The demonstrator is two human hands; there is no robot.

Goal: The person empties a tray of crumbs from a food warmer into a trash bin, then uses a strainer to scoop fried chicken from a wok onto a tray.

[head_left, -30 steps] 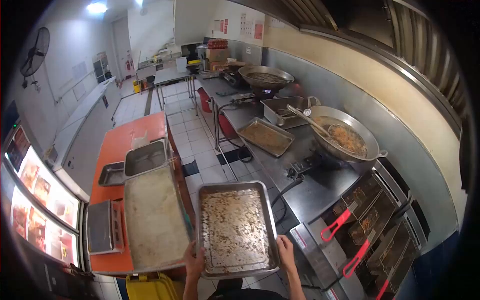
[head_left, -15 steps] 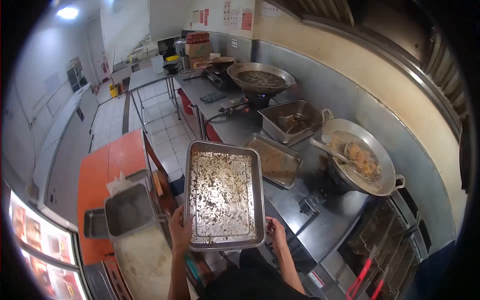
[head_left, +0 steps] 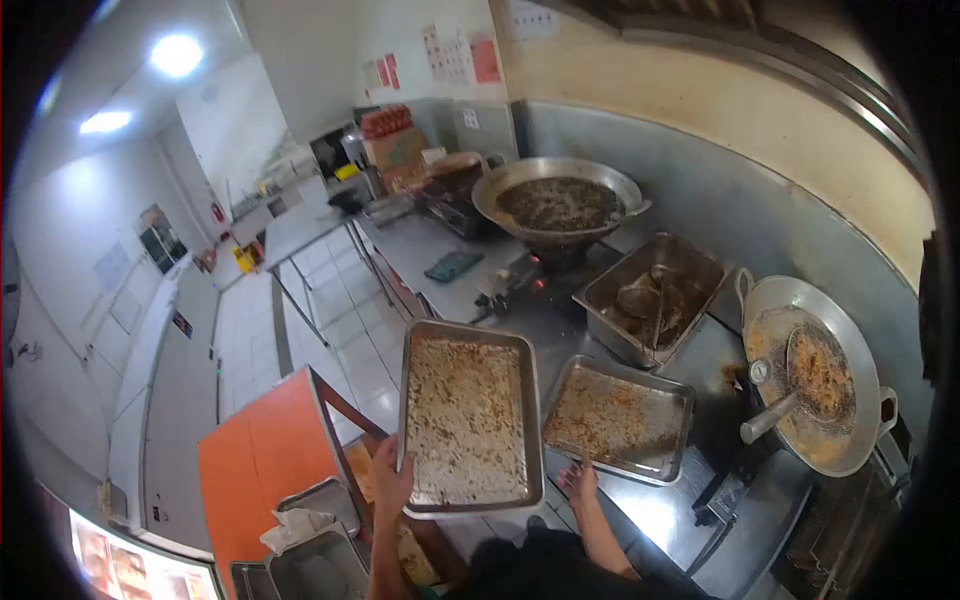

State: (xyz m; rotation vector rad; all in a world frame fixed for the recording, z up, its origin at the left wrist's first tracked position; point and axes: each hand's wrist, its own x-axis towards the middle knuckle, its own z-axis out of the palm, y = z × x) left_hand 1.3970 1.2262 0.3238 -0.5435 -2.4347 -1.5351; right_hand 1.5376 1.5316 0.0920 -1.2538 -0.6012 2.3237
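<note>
My left hand (head_left: pixel 392 478) grips the left edge of a rectangular metal tray (head_left: pixel 470 425), thumb over the rim. Brown crumbs and oily residue cover the tray's bottom. My right hand (head_left: pixel 578 484) is off that tray, its fingers partly spread at the near edge of a second, shallow metal tray (head_left: pixel 620 418). Whether the fingertips touch its rim is hard to make out. That second tray lies on the steel counter and carries brown crumbs and oil.
A deep steel pan (head_left: pixel 655 300) with ladles stands behind the second tray. To the right, a wok (head_left: pixel 790 440) holds frying food and a strainer. Farther back, another wok (head_left: pixel 560 200) of dark oil sits over a burner. Metal containers (head_left: pixel 330 565) rest by an orange table (head_left: pixel 265 420).
My right hand has let go of the held tray and moved right to the second tray. My left hand keeps its hold. The camera view has shifted.
</note>
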